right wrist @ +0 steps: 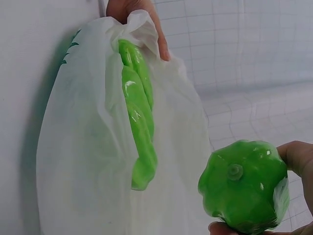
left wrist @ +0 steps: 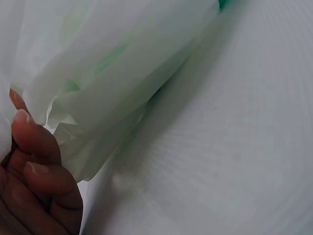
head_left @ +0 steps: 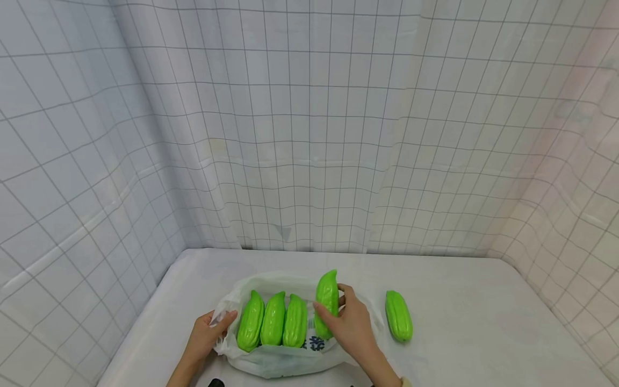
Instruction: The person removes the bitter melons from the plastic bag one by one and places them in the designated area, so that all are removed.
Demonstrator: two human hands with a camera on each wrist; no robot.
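A thin white plastic bag point(head_left: 271, 367) lies wide open on the table, dark print showing inside. Its left edge is pinched by my left hand point(head_left: 203, 334), whose fingers point(left wrist: 39, 142) show against the crumpled plastic in the left wrist view. Three shiny, ridged bright green bitter melons point(head_left: 274, 320) sit side by side in the bag's left part. My right hand point(head_left: 353, 325) grips another bitter melon point(head_left: 327, 295) from its right side, over the bag's right part. In the right wrist view this held bitter melon point(right wrist: 244, 183) turns its round end to the camera.
One more bitter melon point(head_left: 398, 316) lies on the white table point(head_left: 483, 322), right of the bag. White grid-patterned curtains point(head_left: 309, 161) stand behind the table and along both sides. A small black object point(head_left: 216, 382) shows at the bottom edge.
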